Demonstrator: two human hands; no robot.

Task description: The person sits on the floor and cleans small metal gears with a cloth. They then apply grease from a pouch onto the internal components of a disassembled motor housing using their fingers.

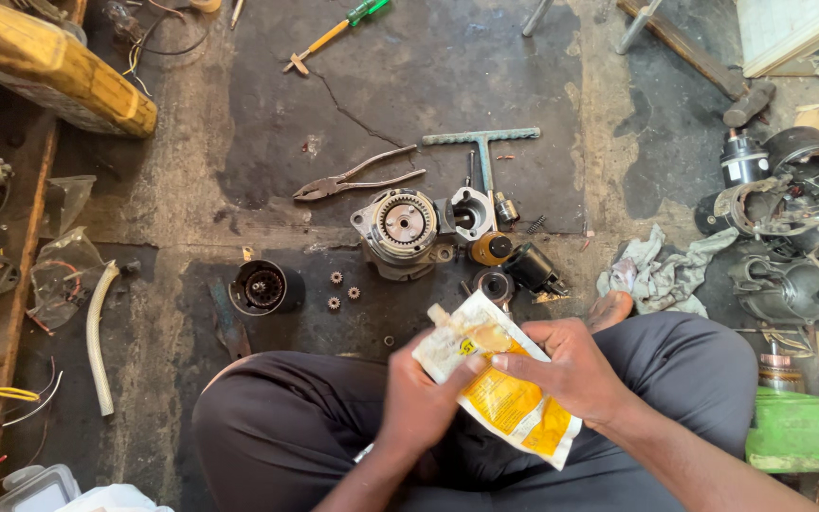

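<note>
I sit cross-legged on a grimy floor and hold a white and yellow spouted pouch (500, 393) over my lap. My right hand (571, 365) grips its upper side, thumb across the front. My left hand (419, 403) clasps it from below near the spout end. Just beyond my knees lies a round metal gear housing (402, 228) with a toothed ring inside. Beside it are a small white metal block (471, 213), a black cylindrical part (531, 267) and a brass-coloured piece (491, 248). Three tiny gears (341, 289) lie on the floor near a black cup-shaped part (260, 286).
Pliers (353, 178), a T-handle wrench (482, 147) and a green-handled screwdriver (334, 33) lie further out. A dirty rag (661, 275) and several motor parts (779, 209) sit at right, a green block (798, 431) near my right knee. A white hose (97, 341) and wires lie at left.
</note>
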